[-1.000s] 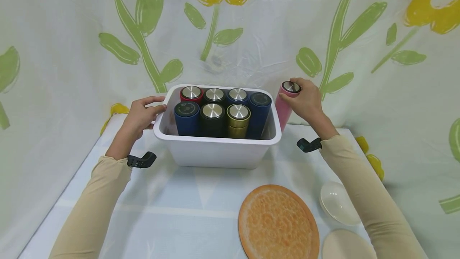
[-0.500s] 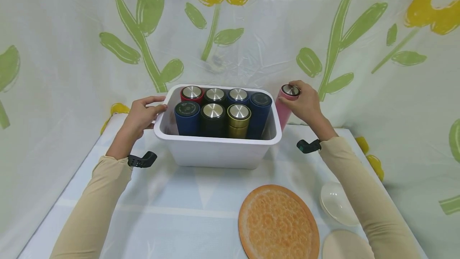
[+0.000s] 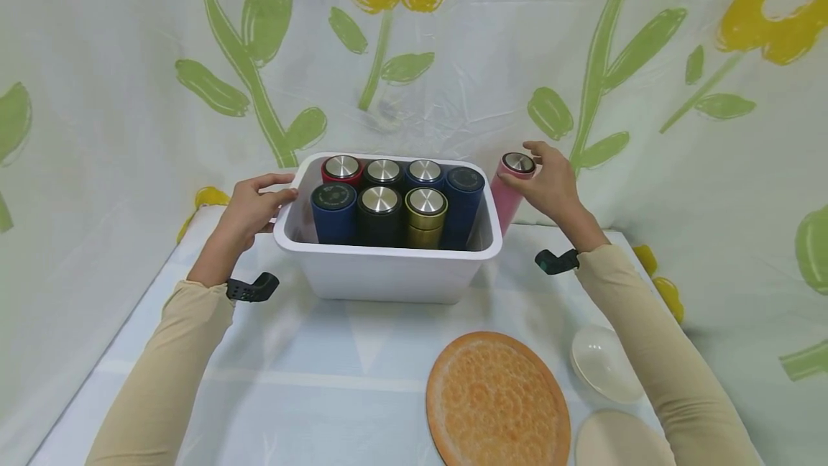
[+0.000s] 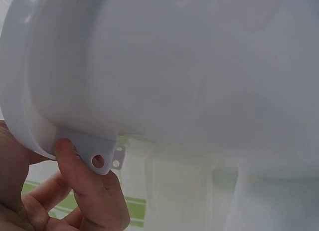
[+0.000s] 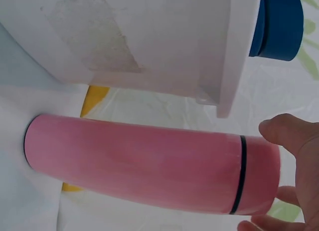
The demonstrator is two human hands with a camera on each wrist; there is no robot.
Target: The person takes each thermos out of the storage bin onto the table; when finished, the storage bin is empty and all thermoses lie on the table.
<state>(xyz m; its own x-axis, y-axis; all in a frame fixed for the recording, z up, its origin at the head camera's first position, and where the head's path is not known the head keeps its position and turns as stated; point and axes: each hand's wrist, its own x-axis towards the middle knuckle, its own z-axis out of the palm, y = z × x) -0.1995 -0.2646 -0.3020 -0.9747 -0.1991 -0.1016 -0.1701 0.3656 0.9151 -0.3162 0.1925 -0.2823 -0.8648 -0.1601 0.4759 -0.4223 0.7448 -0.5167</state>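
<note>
A white plastic tub (image 3: pixel 382 275) stands on the table with several steel-capped and dark-lidded thermos bottles (image 3: pixel 380 216) upright in it. My left hand (image 3: pixel 249 211) grips the tub's left end; in the left wrist view its fingers (image 4: pixel 82 176) curl under the rim by a holed tab. Right of the tub, a pink thermos bottle (image 3: pixel 507 196) stands on the table. My right hand (image 3: pixel 553 182) is at its top, thumb by the cap and forefinger raised off it. In the right wrist view the thumb (image 5: pixel 281 128) overlaps the edge of the pink cap.
Nearer on the table lies a round, brown woven-look mat (image 3: pixel 498 401). Beside it are a white bowl (image 3: pixel 604 365) and a pale round disc (image 3: pixel 617 441), both partly under the right sleeve. A flower-printed curtain (image 3: pixel 453 56) hangs close behind the tub.
The right hand has loosened round the pink thermos's cap, its forefinger lifting away, while the bottle has come down slightly. The left hand has kept its hold on the tub.
</note>
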